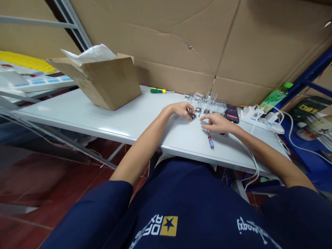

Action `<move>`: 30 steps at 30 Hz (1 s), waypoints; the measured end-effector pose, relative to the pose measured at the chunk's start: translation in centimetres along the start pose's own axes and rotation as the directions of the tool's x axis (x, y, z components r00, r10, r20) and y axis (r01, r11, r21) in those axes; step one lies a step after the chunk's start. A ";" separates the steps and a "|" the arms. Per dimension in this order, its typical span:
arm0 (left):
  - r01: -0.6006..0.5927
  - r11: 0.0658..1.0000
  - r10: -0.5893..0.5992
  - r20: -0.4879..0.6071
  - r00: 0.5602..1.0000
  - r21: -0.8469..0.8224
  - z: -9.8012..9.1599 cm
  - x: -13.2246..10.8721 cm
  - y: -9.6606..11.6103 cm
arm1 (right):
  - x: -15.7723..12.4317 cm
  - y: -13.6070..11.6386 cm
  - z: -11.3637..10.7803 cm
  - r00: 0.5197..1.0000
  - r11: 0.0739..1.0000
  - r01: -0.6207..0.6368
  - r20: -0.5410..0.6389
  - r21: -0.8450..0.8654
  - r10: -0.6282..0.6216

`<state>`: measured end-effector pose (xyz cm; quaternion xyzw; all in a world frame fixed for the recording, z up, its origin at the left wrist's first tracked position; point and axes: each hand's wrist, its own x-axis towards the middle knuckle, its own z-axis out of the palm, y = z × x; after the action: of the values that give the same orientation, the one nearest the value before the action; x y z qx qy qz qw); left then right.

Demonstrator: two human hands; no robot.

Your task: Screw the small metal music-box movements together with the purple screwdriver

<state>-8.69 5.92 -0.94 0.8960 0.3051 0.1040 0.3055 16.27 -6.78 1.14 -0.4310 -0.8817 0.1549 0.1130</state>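
Note:
My left hand (182, 109) is closed on a small dark metal part (192, 116) just above the table; its exact kind is too small to make out. Opposite it, my right hand (215, 122) has its index finger stretched towards tiny pieces beside that part, with the thumb apart and nothing visible between them. A small screwdriver with a clear purple handle (211, 142) lies below my right hand, its shaft partly under the fingers. Behind both hands sit several small metal pieces and clear plastic cases (211, 101) in a cluster.
An open cardboard box (116, 84) with white plastic stands left on the white table (124, 121). A green-yellow screwdriver (157, 90) lies at the back. To the right are a dark phone (232, 116), a white power strip (261, 120) with cables, and a green bottle (276, 95).

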 end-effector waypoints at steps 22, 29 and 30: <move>0.011 0.997 -0.006 0.071 0.997 -0.070 -0.1 -0.1 -0.2 | 0.4 1.2 1.0 0.983 0.983 0.154 -0.085 -0.097 -0.162; 0.013 0.995 -0.006 0.073 0.997 -0.096 0.0 -0.4 0.2 | 0.3 0.9 0.7 0.981 0.974 0.192 -0.003 -0.122 -0.193; 0.012 0.995 -0.004 0.073 0.997 -0.101 0.0 -0.5 0.2 | 0.3 0.9 0.6 0.979 0.971 0.205 0.015 -0.123 -0.205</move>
<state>-8.94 5.48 -0.80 0.8813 0.2918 0.0855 0.3616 16.52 -6.17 0.25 -0.3437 -0.9295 0.0881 0.1003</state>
